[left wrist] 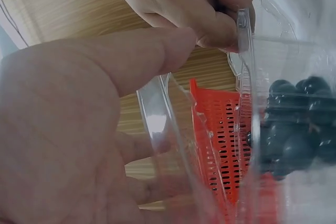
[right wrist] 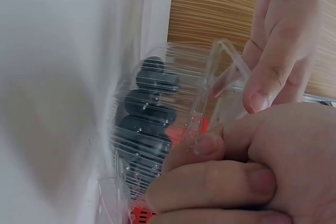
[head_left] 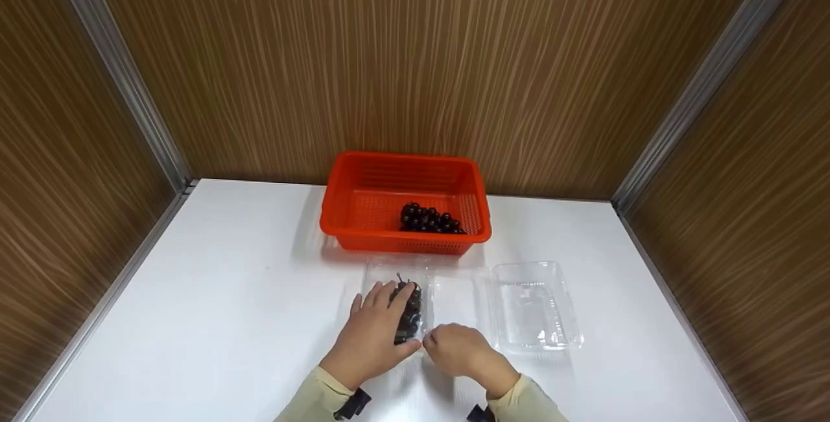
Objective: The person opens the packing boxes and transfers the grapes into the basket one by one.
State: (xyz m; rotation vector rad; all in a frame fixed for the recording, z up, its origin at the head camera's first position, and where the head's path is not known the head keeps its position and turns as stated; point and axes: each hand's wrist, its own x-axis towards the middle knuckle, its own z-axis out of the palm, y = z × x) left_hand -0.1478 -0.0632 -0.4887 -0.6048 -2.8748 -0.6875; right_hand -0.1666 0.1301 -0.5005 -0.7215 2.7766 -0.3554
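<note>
Pinching the clear box (head_left: 426, 293) at its near right corner, the right hand (head_left: 462, 352) curls; the left hand (head_left: 373, 338) lies straight-fingered across it.

Looks forward-down from the head; peers close from left and right wrists, sharing dark fruit (left wrist: 296, 150) (frame right, centre-left respectively).

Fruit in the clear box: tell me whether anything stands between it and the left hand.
Yes: in the left wrist view, the clear lid stands between the palm of the left hand and the fruit.
</note>
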